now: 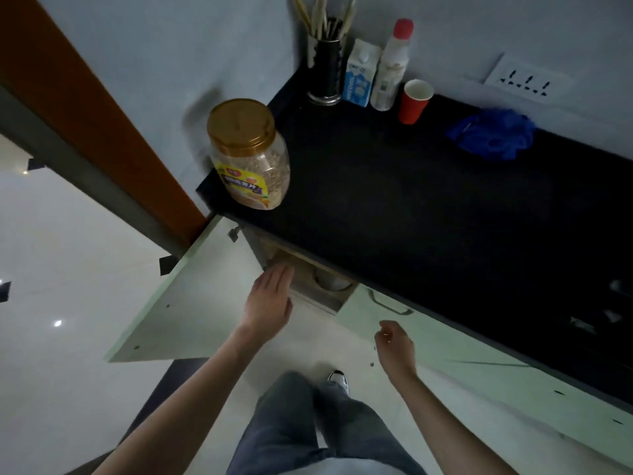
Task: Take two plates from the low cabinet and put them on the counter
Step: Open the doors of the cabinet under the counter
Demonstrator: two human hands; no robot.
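The low cabinet (310, 274) under the black counter (411, 207) stands with its pale door (198, 296) swung wide to the left. Inside the dark opening a white rounded edge, perhaps stacked plates (334, 282), shows under the counter lip; most of it is hidden. My left hand (270, 299) reaches flat, fingers together and extended, at the mouth of the opening, holding nothing. My right hand (395, 344) hangs in front of the closed neighbouring door (445, 354), fingers loosely curled and empty.
On the counter stand a gold-lidded cereal jar (248, 156) at the left corner, a utensil holder (325, 70), a milk carton (361, 75), a white bottle (392, 66), a red cup (414, 101) and a blue cloth (491, 135). My legs (308, 423) are below, on the pale floor.
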